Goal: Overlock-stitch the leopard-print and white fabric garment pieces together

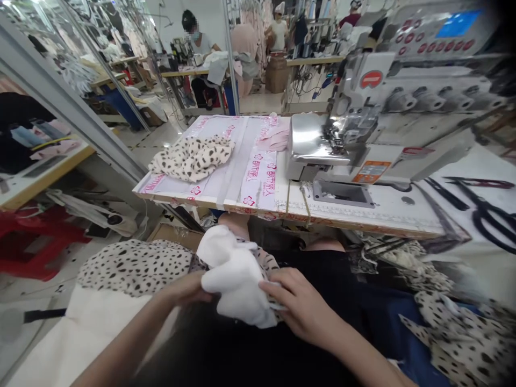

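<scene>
Over my lap, a bunched piece of white fabric (pixel 237 277) with some spotted cloth along its edge hangs between my two hands. My left hand (pixel 193 287) pinches its left side, the fingertips partly hidden by the cloth. On the right, my right hand (pixel 296 301) grips the same fabric, thumb and fingers closed on its edge. Close to my left forearm lies a larger spotted cloth (pixel 137 266), on top of white material. Another crumpled spotted piece (pixel 193 157) rests on the table's left part.
An overlock sewing machine (pixel 363 129) stands on the right of the table (pixel 387 212). Black scissors (pixel 489 215) and a small dark tool (pixel 447 193) lie at far right. Spotted scraps (pixel 463 338) fill the lower right. A red stool (pixel 36 242) is at left; co-workers sit beyond.
</scene>
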A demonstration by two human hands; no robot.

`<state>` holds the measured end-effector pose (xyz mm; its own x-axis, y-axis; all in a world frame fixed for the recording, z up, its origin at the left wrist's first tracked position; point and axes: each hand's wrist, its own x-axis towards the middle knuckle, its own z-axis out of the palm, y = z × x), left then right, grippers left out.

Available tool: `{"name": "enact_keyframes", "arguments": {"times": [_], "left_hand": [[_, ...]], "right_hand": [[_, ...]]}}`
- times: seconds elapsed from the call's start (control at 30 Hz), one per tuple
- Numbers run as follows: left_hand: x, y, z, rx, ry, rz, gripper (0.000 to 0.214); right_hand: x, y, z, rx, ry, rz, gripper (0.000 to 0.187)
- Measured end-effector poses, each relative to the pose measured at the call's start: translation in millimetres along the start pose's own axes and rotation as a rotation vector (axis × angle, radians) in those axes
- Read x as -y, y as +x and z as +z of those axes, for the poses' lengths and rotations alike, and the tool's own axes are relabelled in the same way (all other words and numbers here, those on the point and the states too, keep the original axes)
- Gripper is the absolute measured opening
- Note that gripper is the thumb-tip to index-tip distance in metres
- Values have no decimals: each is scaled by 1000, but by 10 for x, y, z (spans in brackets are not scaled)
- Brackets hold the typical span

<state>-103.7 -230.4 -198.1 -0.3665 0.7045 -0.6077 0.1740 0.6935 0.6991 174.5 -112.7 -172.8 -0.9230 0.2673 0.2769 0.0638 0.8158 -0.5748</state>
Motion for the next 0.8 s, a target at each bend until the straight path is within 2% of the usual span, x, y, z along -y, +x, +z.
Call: {"name": "enact_keyframes", "arguments": {"times": [0.07,0.1,0.17,0.2,0.27,0.33,0.37,0.43,0.53,0.63,0.8], "left_hand": [[130,-72,-248,18,14,-58,37],[163,-126,-362,-22,17,-71,40],[133,-262,-493,-195,24,-13,41],[69,-333,-491,-281,28,59,39],[-131,-443,-353,-398,70,275,34],[-345,-462,-98,-391,205,473,27],[-425,-431,37,-353,314,520,26],[-495,-301,268,-299,505,522,31],[-404,-53,448,-270,637,448,38],[-265,109,490,-287,661,399,39],[-194,158,496,-297,695,370,37]], "right_hand": [[43,-82,89,62,39,18,52],[67,-95,131,102,57,24,54],[118,-62,202,184,87,23,54],[142,-23,229,226,99,16,52],[185,75,262,302,119,-4,50],[217,161,269,360,140,-16,50],[228,188,267,376,150,-14,51],[235,205,264,366,160,3,54],[216,165,291,260,147,26,55],[185,133,344,178,108,31,46],[154,206,357,157,40,3,21]]}}
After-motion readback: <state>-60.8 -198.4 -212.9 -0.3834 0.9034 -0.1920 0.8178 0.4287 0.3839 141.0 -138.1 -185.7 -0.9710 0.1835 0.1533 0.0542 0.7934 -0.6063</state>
